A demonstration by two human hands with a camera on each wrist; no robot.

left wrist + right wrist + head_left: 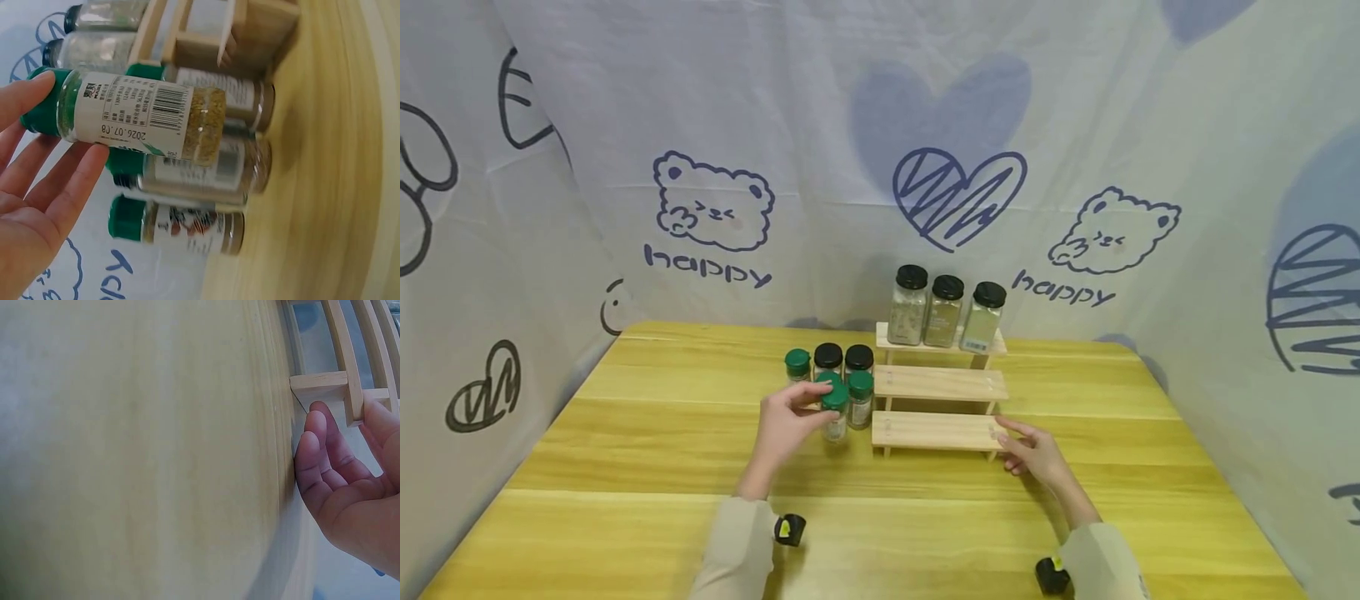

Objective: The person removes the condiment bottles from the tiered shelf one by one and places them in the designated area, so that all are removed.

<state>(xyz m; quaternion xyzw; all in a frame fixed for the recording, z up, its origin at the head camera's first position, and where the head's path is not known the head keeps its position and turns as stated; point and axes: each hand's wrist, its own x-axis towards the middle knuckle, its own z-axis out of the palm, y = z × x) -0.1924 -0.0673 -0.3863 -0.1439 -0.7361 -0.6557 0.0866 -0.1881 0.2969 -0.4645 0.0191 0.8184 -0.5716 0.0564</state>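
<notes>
My left hand [784, 427] pinches the green cap of a spice jar [134, 115] between thumb and fingers. The jar is held up in front of the other jars, its white label and barcode showing in the left wrist view, with yellowish grains at its bottom. To its right is a three-step wooden rack [936, 429]. My right hand [1036, 454] grips the right end of the rack's lowest step, thumb and fingers around the board's end. On the top step stand three black-capped jars, one of them a greenish jar [943, 321].
Left of the rack stand more jars: a green-capped jar [861, 400] beside the held one, a smaller green-capped jar [797, 363] and two black-capped jars, one a black-lidded jar [859, 358]. A printed cloth [820, 108] hangs behind the wooden table [925, 533].
</notes>
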